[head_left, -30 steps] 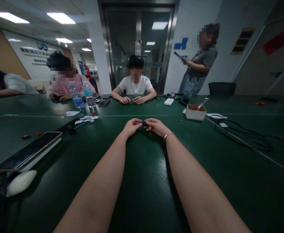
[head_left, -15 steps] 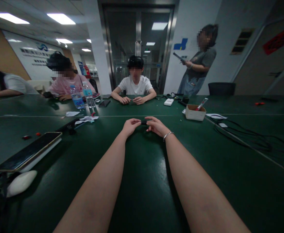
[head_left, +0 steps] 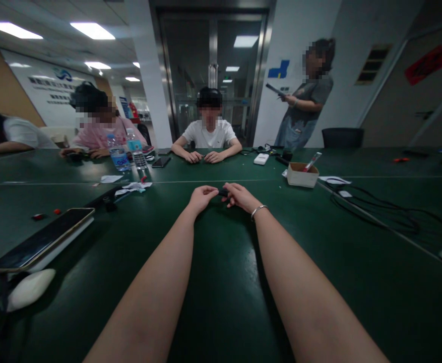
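Note:
A small dark object is between my two hands, just above or on the green table; its kind is too small to make out. My left hand pinches its left end between thumb and fingers. From the other side, my right hand, with a silver bangle at the wrist, closes its thumb and fingers on the right end. The fingers partly hide the object.
Left of my arms lie a phone on a white box, a white rounded object and crumpled papers. To the right are an open box and black cables. Two bottles and several people are beyond.
My right hand's fingers have drawn in from a more spread pose and closed around the dark object's right end. My left hand keeps its pinch. The view has shifted slightly.

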The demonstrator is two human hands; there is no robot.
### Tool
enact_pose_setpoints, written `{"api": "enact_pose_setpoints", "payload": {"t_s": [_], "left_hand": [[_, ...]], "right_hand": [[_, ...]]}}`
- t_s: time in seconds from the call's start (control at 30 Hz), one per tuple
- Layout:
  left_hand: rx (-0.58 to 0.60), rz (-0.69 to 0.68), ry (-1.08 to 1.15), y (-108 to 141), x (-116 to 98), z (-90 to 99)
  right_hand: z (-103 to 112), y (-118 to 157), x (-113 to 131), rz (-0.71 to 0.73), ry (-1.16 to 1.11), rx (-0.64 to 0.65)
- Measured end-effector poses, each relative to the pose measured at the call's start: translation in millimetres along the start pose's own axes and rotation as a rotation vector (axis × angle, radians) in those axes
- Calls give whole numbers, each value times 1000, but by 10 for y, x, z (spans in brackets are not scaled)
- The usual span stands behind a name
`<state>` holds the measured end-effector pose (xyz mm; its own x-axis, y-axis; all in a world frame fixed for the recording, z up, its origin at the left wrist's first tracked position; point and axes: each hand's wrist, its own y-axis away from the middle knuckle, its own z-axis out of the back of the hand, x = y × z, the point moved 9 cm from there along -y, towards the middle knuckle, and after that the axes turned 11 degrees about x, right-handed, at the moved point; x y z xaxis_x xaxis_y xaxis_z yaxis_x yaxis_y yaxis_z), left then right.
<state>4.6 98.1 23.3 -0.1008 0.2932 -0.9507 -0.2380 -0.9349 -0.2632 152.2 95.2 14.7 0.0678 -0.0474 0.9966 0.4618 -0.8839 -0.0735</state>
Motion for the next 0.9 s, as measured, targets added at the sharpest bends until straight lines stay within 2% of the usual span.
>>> {"api": "enact_pose_setpoints", "payload": {"t_s": [0.07,0.23,0.4,0.57,0.77,0.9], "left_hand": [[2,6,-1,-2,3,3],[-11,3,-11,3,-14,20],[-20,13,-19,6,-18,13],[-37,19,-9,25,-48,12],[-24,31,-6,45,-78,8],[-24,31,8,37,-52,12]], "right_hand": [[-11,-6,1,-5,34,16],[-1,32,53,79,-122,21],[4,-7,-18,-10,8,-19],[7,10,45,80,-94,6],[7,-16,-24,-8,11,6],[-5,11,41,81,-97,36]]}}
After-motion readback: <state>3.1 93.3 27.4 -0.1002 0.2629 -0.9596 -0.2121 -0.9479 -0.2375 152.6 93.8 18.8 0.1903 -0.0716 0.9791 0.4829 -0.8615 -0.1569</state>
